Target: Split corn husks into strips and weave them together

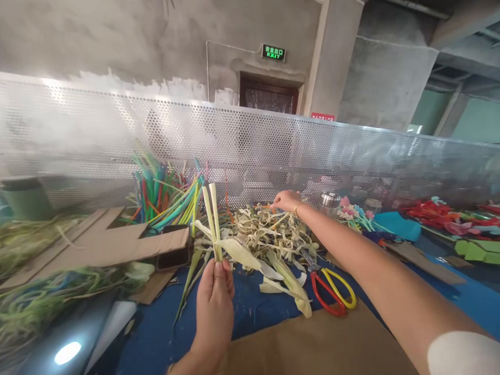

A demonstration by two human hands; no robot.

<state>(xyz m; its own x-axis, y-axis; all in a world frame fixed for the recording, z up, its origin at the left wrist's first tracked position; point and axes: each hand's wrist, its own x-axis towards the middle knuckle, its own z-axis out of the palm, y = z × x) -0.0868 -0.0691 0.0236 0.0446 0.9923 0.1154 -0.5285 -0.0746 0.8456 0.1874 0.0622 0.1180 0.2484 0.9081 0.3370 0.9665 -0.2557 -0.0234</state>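
Note:
My left hand (217, 283) is closed around the lower end of some pale green stalks (212, 217), which stand upright with two tips pointing up. A loose leaf strip (238, 253) hangs off to their right. Farther away, my right hand (286, 201) reaches over the back of a heap of dried, curled husk strips (264, 231); its fingers are bent downward, and whether they hold anything is too small to tell. Scissors (329, 292) with one red and one yellow handle lie at the heap's right front, below my right forearm.
Coloured stems (167, 196) stand behind cut cardboard (123, 243) at the left. Green fibres (52, 306) cover the left side. A steel-lidded jar (329, 201), small flowers (353, 213) and red pieces (437, 215) are at the right. A perforated metal panel (273, 148) runs behind.

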